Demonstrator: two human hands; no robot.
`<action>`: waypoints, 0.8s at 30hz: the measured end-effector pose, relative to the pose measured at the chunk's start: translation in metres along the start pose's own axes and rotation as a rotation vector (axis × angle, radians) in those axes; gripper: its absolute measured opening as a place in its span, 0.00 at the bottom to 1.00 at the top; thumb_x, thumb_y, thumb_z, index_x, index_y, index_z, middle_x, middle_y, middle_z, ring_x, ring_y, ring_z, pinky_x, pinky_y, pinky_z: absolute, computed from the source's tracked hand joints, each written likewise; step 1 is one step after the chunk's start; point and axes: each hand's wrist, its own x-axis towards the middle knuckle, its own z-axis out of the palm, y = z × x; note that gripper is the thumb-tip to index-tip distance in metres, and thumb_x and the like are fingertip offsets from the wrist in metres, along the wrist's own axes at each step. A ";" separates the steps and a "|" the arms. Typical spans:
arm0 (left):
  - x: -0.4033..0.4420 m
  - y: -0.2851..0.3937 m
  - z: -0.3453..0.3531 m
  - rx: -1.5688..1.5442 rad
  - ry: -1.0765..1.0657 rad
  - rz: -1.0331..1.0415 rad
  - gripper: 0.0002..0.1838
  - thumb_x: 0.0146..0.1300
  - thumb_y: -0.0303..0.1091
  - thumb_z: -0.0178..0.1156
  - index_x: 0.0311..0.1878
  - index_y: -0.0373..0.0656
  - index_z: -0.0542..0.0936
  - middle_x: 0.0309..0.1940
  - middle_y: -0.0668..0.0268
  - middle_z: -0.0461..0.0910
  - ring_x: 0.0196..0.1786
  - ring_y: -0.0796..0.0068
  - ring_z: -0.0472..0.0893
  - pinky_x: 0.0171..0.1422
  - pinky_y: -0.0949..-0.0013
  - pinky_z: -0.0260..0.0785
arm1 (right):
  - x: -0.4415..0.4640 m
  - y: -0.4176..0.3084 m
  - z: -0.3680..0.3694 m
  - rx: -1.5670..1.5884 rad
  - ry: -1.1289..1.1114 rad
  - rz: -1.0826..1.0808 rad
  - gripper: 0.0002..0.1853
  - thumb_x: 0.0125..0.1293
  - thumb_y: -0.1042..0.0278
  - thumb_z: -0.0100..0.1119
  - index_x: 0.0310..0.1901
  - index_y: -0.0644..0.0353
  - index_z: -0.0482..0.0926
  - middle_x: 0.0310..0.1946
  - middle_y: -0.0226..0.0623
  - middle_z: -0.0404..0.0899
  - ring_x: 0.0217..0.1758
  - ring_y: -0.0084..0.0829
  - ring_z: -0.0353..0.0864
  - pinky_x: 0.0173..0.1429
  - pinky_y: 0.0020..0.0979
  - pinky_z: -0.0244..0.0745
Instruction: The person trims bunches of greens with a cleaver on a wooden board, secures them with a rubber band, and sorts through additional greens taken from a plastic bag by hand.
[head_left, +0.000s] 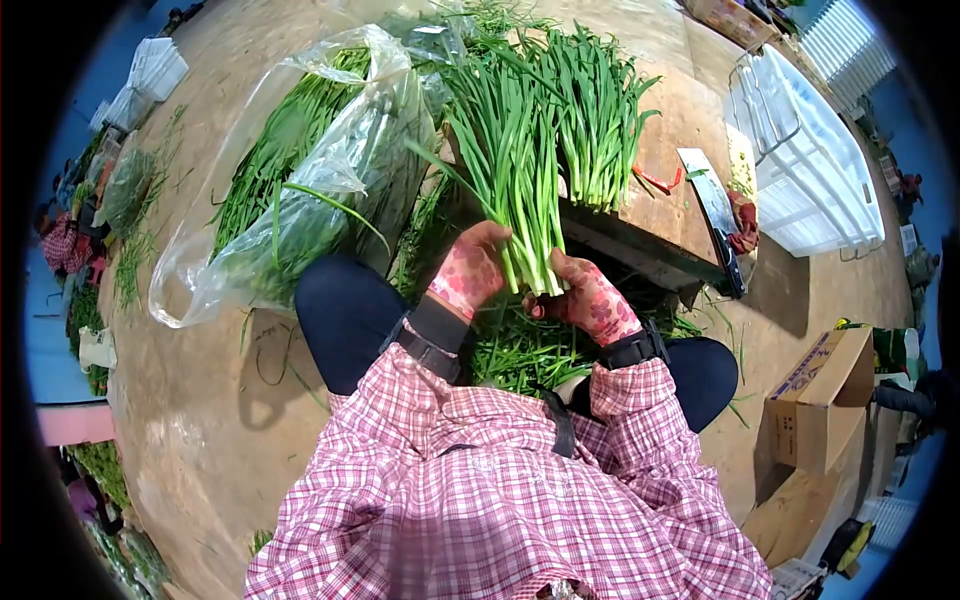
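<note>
Green, long-leaved bunch with pale stem ends [530, 215] pointed toward the body

Its long axis ran away from the person, beside a second leafy green bunch [605, 135] on the brown wooden board [685, 115]. The right hand [597, 302], in a pink floral glove, pinched near the pale ends and was nearer them; the matching-gloved left hand [468, 272] gripped the left side higher up, its fingers hidden behind.

Brown flr [190, 400], bright lt; low wd. table [685, 120]; blue bg [65, 360] L/R edges.
</note>
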 end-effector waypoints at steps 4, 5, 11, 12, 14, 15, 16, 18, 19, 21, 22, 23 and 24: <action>0.009 -0.003 -0.003 -0.024 -0.164 -0.091 0.24 0.72 0.48 0.52 0.57 0.35 0.76 0.51 0.50 0.81 0.54 0.52 0.80 0.62 0.46 0.71 | 0.000 -0.001 0.001 -0.036 0.041 0.085 0.23 0.72 0.49 0.54 0.51 0.66 0.75 0.37 0.40 0.81 0.31 0.34 0.82 0.34 0.31 0.78; 0.014 -0.008 -0.004 0.193 -0.108 -0.073 0.27 0.71 0.51 0.53 0.59 0.34 0.74 0.52 0.49 0.80 0.55 0.52 0.80 0.62 0.47 0.71 | 0.001 -0.003 0.002 -0.072 0.035 0.118 0.23 0.72 0.50 0.54 0.51 0.66 0.75 0.35 0.40 0.82 0.30 0.34 0.82 0.32 0.31 0.78; 0.013 -0.017 -0.004 0.246 -0.272 -0.108 0.31 0.65 0.39 0.52 0.69 0.32 0.64 0.63 0.46 0.72 0.64 0.53 0.74 0.68 0.50 0.67 | -0.009 -0.020 0.024 -0.573 0.198 0.144 0.22 0.70 0.46 0.56 0.44 0.62 0.76 0.26 0.32 0.79 0.21 0.21 0.76 0.24 0.22 0.70; 0.015 -0.019 -0.010 0.160 -0.258 -0.134 0.34 0.62 0.40 0.50 0.70 0.31 0.62 0.65 0.46 0.70 0.66 0.50 0.72 0.71 0.48 0.63 | -0.018 -0.023 0.026 -0.425 0.204 0.108 0.24 0.71 0.43 0.54 0.42 0.61 0.77 0.26 0.33 0.79 0.21 0.19 0.75 0.25 0.20 0.69; 0.011 -0.021 0.001 0.019 -0.318 -0.142 0.38 0.59 0.41 0.49 0.72 0.31 0.59 0.67 0.45 0.67 0.68 0.46 0.69 0.74 0.46 0.58 | -0.021 -0.021 0.019 -0.383 0.118 0.095 0.26 0.70 0.39 0.52 0.41 0.60 0.77 0.26 0.32 0.79 0.21 0.19 0.75 0.26 0.20 0.69; 0.010 -0.024 0.008 -0.032 -0.392 -0.125 0.39 0.58 0.41 0.48 0.72 0.30 0.57 0.68 0.45 0.66 0.68 0.45 0.68 0.74 0.45 0.58 | -0.020 -0.019 0.014 -0.386 0.087 0.116 0.27 0.70 0.38 0.52 0.42 0.60 0.78 0.26 0.31 0.79 0.21 0.19 0.76 0.26 0.20 0.69; 0.010 -0.025 0.007 -0.041 -0.372 -0.096 0.40 0.58 0.41 0.48 0.72 0.30 0.57 0.68 0.45 0.65 0.68 0.44 0.68 0.74 0.45 0.58 | -0.021 -0.023 0.013 -0.452 0.151 0.125 0.28 0.69 0.37 0.52 0.41 0.60 0.78 0.25 0.31 0.79 0.21 0.19 0.76 0.26 0.21 0.70; 0.021 -0.030 -0.007 -0.065 -0.270 -0.024 0.39 0.58 0.42 0.47 0.72 0.29 0.57 0.68 0.46 0.65 0.68 0.45 0.68 0.73 0.43 0.58 | -0.022 -0.041 0.015 -0.806 0.377 0.154 0.28 0.70 0.38 0.53 0.39 0.62 0.80 0.25 0.30 0.80 0.22 0.22 0.77 0.28 0.22 0.71; 0.016 -0.027 -0.003 0.064 -0.260 0.038 0.38 0.59 0.42 0.47 0.71 0.30 0.58 0.68 0.46 0.67 0.67 0.46 0.70 0.72 0.39 0.58 | -0.016 -0.042 0.013 -1.204 0.606 -0.095 0.26 0.69 0.43 0.57 0.35 0.64 0.82 0.26 0.38 0.84 0.30 0.33 0.84 0.37 0.33 0.76; 0.013 -0.030 0.005 -0.073 -0.275 0.015 0.37 0.60 0.42 0.47 0.71 0.31 0.61 0.66 0.46 0.69 0.64 0.45 0.72 0.70 0.35 0.59 | -0.008 -0.055 0.012 -1.139 0.665 -0.496 0.20 0.68 0.51 0.60 0.43 0.63 0.83 0.32 0.39 0.85 0.38 0.37 0.85 0.45 0.34 0.77; 0.013 -0.029 0.005 -0.068 -0.262 0.000 0.36 0.60 0.42 0.47 0.70 0.32 0.62 0.65 0.46 0.70 0.64 0.45 0.73 0.70 0.34 0.59 | 0.006 -0.061 0.009 -0.995 0.594 -0.550 0.18 0.67 0.56 0.61 0.48 0.63 0.82 0.38 0.42 0.85 0.42 0.38 0.85 0.46 0.31 0.77; 0.012 -0.029 0.003 -0.063 -0.250 -0.015 0.35 0.60 0.41 0.47 0.69 0.32 0.63 0.64 0.45 0.71 0.63 0.44 0.73 0.69 0.33 0.59 | 0.020 -0.067 0.013 -0.946 0.524 -0.604 0.17 0.65 0.58 0.63 0.49 0.62 0.82 0.42 0.44 0.84 0.45 0.39 0.84 0.49 0.32 0.76; 0.012 -0.028 0.003 -0.057 -0.238 -0.030 0.34 0.60 0.41 0.47 0.69 0.33 0.64 0.63 0.45 0.72 0.63 0.44 0.74 0.69 0.32 0.58 | 0.035 -0.070 0.016 -1.074 0.542 -0.618 0.16 0.64 0.59 0.64 0.48 0.61 0.83 0.42 0.44 0.84 0.44 0.38 0.84 0.49 0.32 0.76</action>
